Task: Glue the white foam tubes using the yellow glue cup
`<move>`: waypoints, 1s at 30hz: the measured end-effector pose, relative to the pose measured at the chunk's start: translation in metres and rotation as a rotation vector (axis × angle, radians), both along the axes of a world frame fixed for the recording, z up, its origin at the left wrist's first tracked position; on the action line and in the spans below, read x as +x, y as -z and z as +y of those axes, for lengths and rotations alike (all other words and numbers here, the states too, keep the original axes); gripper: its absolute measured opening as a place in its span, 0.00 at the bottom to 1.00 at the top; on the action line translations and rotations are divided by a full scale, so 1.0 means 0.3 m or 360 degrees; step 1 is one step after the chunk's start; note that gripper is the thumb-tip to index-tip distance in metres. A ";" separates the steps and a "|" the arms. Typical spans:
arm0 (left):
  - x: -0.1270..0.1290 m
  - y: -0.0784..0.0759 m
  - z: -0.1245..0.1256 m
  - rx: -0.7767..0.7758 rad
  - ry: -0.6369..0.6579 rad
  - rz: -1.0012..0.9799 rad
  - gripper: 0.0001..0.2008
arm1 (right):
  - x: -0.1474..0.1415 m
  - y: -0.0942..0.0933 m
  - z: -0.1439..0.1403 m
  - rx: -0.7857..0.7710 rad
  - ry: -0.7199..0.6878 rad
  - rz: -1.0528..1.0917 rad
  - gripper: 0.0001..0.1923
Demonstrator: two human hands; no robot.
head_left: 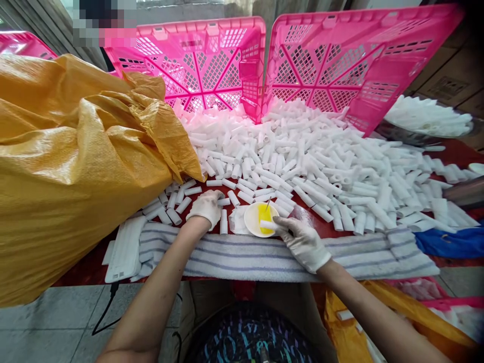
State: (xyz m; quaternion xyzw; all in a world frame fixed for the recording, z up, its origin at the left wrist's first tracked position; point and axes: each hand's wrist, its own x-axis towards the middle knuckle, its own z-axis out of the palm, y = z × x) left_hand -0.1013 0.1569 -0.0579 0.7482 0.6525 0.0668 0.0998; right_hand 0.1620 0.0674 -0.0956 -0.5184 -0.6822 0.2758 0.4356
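Observation:
My right hand [304,244], in a white glove, pinches a short white tube [267,225] over a small white dish [250,228]. Inside the dish is a yellow patch [263,212], and a thin metallic stick [268,202] rises from it. To the left, my gloved left hand [206,209] is curled with its fingertips closed on another white tube [224,201]; the thumb side is partly hidden. A single tube [224,222] stands on end beside that hand. Behind both hands spreads a large heap of white tubes [295,146].
Two pink plastic crates [325,20] stand tipped behind the heap. A big yellow woven sack [75,166] bulges at left. A striped towel [257,259] lines the front edge, with a white corded device [123,252] at its left end. A heaped metal bowl [412,135] stands at right.

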 end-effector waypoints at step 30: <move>0.164 -0.043 -0.278 -0.0031 0.0281 -0.1713 0.14 | -0.088 -0.240 -0.015 -0.0464 0.0170 0.0879 0.20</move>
